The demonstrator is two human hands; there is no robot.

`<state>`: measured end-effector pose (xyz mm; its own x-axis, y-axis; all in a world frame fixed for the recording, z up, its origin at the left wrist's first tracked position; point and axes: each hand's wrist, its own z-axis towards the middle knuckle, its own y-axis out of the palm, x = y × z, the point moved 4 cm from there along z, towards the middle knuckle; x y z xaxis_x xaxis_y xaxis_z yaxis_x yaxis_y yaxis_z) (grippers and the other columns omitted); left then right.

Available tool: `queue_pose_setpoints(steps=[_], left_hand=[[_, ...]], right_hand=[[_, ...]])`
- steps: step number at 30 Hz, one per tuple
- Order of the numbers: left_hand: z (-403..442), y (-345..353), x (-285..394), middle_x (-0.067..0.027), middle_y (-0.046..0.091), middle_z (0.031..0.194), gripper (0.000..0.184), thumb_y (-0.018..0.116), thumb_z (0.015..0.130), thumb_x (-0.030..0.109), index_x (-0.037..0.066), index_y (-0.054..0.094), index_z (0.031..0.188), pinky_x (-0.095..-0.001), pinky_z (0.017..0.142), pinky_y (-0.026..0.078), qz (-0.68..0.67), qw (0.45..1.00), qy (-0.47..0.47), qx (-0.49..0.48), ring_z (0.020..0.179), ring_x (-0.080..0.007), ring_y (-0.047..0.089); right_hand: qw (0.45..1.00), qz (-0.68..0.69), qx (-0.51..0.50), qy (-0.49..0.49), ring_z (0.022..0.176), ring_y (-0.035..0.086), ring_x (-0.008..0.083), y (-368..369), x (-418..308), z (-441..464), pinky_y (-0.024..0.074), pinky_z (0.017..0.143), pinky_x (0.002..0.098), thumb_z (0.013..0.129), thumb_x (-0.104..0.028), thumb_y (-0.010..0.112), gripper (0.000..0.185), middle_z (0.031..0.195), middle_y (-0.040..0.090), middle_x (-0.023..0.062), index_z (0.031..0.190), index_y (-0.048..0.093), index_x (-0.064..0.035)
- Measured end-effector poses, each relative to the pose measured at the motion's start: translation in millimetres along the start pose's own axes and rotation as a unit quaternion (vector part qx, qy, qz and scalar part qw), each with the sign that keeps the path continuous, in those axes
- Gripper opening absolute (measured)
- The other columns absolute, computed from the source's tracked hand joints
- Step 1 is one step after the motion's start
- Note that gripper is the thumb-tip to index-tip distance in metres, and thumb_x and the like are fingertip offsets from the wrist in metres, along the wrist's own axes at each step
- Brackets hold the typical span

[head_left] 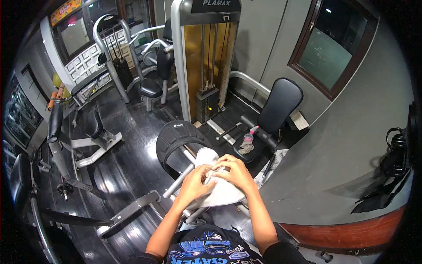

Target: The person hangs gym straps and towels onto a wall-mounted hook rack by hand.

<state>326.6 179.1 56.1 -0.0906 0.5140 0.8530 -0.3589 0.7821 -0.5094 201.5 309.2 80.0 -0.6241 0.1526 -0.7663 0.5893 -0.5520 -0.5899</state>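
Pinching plain white cloth (223,194), the bare left hand (197,182) and bare right hand (235,170) curl close together beside grey metal tubing (176,183).

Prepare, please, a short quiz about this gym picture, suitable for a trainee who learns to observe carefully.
1. True or false: the bare left hand and the bare right hand both touch the white cloth.
2. Multiple choice: which word stands on top of the tall silver-framed weight machine with gold-coloured panel? (a) TITAN (b) PLAMAX (c) OLYMPIC
3. Fill in: on this machine's dark weight stack, the small bright tag is ____ in colour.

Key: 1. true; 2. b; 3. yellow
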Motion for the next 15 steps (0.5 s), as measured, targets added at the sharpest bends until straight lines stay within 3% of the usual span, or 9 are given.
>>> queue_pose_setpoints(steps=[1,4,6,10,11,12,13,15], left_hand=[[-1.0,0.3,-1.0,-0.0100,0.065,0.099,0.055,0.080,0.078,0.034,0.013,0.063,0.126,-0.0375,0.074,0.053,0.002,1.000,-0.012,-0.021,0.081,-0.0234,0.065],[-9.9,-3.4,13.6,-0.0107,0.064,0.107,0.059,0.080,0.079,0.035,0.017,0.064,0.132,-0.0385,0.082,0.052,0.065,0.997,0.011,-0.042,0.091,-0.0252,0.065],[-14.6,-1.7,12.9,-0.0116,0.064,0.109,0.060,0.080,0.080,0.034,0.019,0.063,0.136,-0.0378,0.086,0.051,0.072,0.996,0.013,-0.044,0.096,-0.0255,0.063],[-22.8,2.1,23.2,-0.0144,0.061,0.120,0.057,0.075,0.086,0.031,0.023,0.061,0.141,-0.0391,0.095,0.048,0.112,0.992,0.041,-0.046,0.108,-0.0298,0.061],[-25.1,3.6,24.8,-0.0171,0.057,0.128,0.048,0.062,0.094,0.039,0.023,0.062,0.139,-0.0417,0.101,0.045,0.133,0.988,0.044,-0.068,0.116,-0.0332,0.057],[-27.1,4.7,24.8,-0.0171,0.057,0.128,0.048,0.062,0.094,0.039,0.023,0.062,0.139,-0.0417,0.101,0.045,0.135,0.987,0.044,-0.068,0.116,-0.0332,0.057],[-28.2,5.5,22.4,-0.0183,0.055,0.131,0.046,0.052,0.098,0.047,0.025,0.063,0.137,-0.0430,0.102,0.043,0.117,0.991,0.031,-0.056,0.116,-0.0350,0.056],[-31.4,4.7,21.8,-0.0216,0.050,0.138,0.059,0.026,0.104,0.059,0.026,0.065,0.135,-0.0454,0.107,0.038,0.077,0.996,0.002,-0.053,0.121,-0.0390,0.051]], right_hand=[[1.000,-0.003,0.015,0.001,0.092,0.063,0.0265,-1.2,-1.6,-1.9,0.0522,0.082,0.0390,0.073,-0.025,0.086,0.025,0.092,0.066,0.0072,0.094,0.079,-0.0136],[0.993,-0.113,0.022,-0.038,0.088,0.062,0.0261,-13.8,-6.5,-8.5,0.0519,0.079,0.0388,0.071,-0.028,0.086,0.026,0.088,0.063,0.0070,0.093,0.079,-0.0139],[0.992,-0.103,0.015,-0.068,0.086,0.060,0.0262,-21.1,-4.2,-15.4,0.0515,0.078,0.0389,0.070,-0.029,0.087,0.027,0.087,0.062,0.0074,0.091,0.080,-0.0139],[0.992,-0.095,-0.080,-0.030,0.090,0.062,0.0275,-26.9,0.5,-28.9,0.0521,0.079,0.0372,0.076,-0.027,0.083,0.024,0.088,0.065,0.0077,0.094,0.079,-0.0126],[0.992,-0.079,-0.054,-0.081,0.091,0.064,0.0281,-30.1,-4.9,-31.2,0.0529,0.079,0.0375,0.078,-0.027,0.081,0.025,0.091,0.068,0.0091,0.099,0.077,-0.0122],[0.989,-0.063,-0.029,-0.132,0.091,0.067,0.0287,-33.8,-11.5,-34.2,0.0537,0.078,0.0377,0.081,-0.026,0.079,0.026,0.094,0.071,0.0104,0.103,0.076,-0.0118],[0.989,-0.061,-0.028,-0.133,0.091,0.067,0.0287,-38.0,-15.8,-37.4,0.0537,0.078,0.0377,0.081,-0.026,0.079,0.026,0.094,0.071,0.0104,0.103,0.076,-0.0118],[0.997,0.019,-0.076,-0.007,0.090,0.071,0.0252,-47.2,-19.1,-44.7,0.0541,0.081,0.0339,0.084,-0.015,0.076,0.025,0.101,0.075,0.0116,0.108,0.074,-0.0075]])
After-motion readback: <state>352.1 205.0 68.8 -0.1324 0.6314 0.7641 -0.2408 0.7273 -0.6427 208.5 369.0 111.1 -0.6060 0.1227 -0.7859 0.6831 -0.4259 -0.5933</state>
